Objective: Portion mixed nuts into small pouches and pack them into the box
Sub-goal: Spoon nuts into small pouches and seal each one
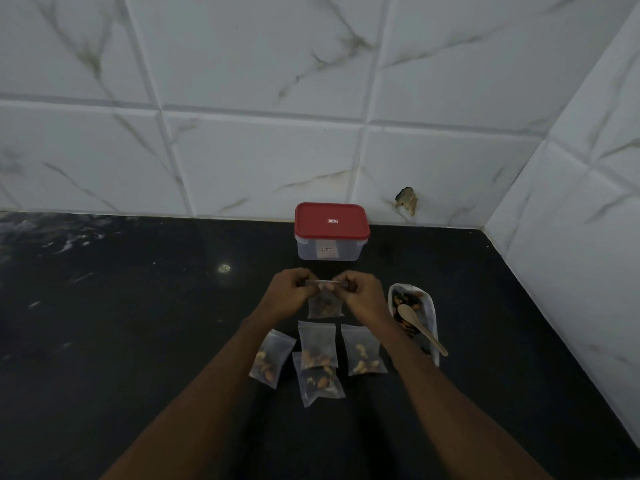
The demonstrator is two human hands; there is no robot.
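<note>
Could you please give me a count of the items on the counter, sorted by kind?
Small nut pouches: 5 (4 lying on the counter, 1 pinched by the left hand and right hand)
Red-lidded box: 1
Open bag of mixed nuts: 1
Wooden spoon: 1
Total: 8

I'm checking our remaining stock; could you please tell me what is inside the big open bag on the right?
The big bag holds mixed nuts, with a wooden spoon lying on them. How deep the nuts go is hidden beneath the spoon and the bag's wall.
</note>
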